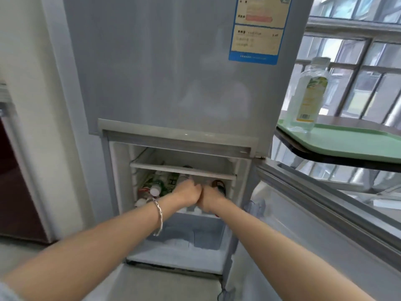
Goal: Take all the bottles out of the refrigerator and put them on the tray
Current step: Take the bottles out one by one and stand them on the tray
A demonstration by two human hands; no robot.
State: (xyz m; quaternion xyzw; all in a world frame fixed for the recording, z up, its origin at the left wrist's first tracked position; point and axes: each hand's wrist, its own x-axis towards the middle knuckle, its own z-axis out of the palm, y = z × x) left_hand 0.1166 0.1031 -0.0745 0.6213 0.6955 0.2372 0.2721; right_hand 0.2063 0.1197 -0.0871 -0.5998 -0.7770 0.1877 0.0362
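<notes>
Both hands, left hand (pixel 188 194) and right hand (pixel 211 197), reach touching into the refrigerator (pixel 173 83) among lying bottles (pixel 156 187); grip unclear. One clear bottle (pixel 308 98) stands on the green tray (pixel 347 142) right of it.

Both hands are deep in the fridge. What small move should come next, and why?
Probably close each hand on a bottle and draw it out. Both hands reach among the bottles under the shelf, while the tray holds only one bottle.

A blue-bordered label (pixel 258 29) is stuck to the upper right of the closed grey upper door. A barred window (pixel 355 57) is seen at the far right, and a dark red cabinet (pixel 15 183) at the left edge.
</notes>
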